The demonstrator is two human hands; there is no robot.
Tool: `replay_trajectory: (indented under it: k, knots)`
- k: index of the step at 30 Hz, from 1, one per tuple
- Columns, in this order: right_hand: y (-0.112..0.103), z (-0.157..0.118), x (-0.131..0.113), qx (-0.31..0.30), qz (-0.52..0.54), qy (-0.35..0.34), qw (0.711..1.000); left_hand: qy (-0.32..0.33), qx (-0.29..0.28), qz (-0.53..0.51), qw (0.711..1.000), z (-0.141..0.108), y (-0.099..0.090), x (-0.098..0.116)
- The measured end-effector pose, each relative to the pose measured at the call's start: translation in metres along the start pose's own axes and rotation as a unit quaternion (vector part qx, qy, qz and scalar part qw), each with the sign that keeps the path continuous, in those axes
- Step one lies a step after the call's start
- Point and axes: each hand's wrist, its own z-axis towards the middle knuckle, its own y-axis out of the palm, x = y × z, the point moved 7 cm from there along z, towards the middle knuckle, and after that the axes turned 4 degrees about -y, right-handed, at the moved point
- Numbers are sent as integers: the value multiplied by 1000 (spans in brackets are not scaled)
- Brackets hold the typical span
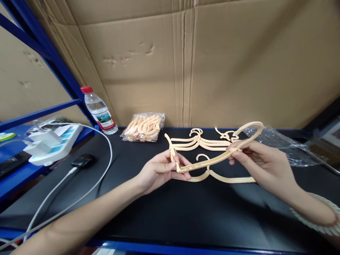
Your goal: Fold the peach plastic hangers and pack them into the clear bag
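A cream plastic hanger [207,162] is held up above the black tabletop, stretched between my two hands. My left hand [162,165] pinches its bent left end, where a short piece sticks up. At the other end, my right hand [265,161] grips it between thumb and fingers, close to the base of the curved hook [252,127]. Just behind and below lies another cream hanger [231,180] on the table, partly hidden by my left hand. Farther back, several assembled hangers [198,141] lie stacked together. A few loose hook pieces [227,134] rest beside them.
A clear bag of hooks [145,127] sits at the back, right of a water bottle [101,111]. Crumpled clear plastic [287,145] lies at the back right. On the left are a white power strip [55,143], cables and a black plug [83,160]. Cardboard [148,63] stands behind.
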Motion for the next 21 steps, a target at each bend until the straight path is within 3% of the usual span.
replay_trajectory:
  k: [6, 21]
  knots:
    - [0, -1, -4, 3, -23, -15, 1000, 5, 17, 9, 1000, -1, 0, 1]
    - [2, -19, -14, 68, -114, -68, 989, 73, 146, 43, 986, -10, -4, 3]
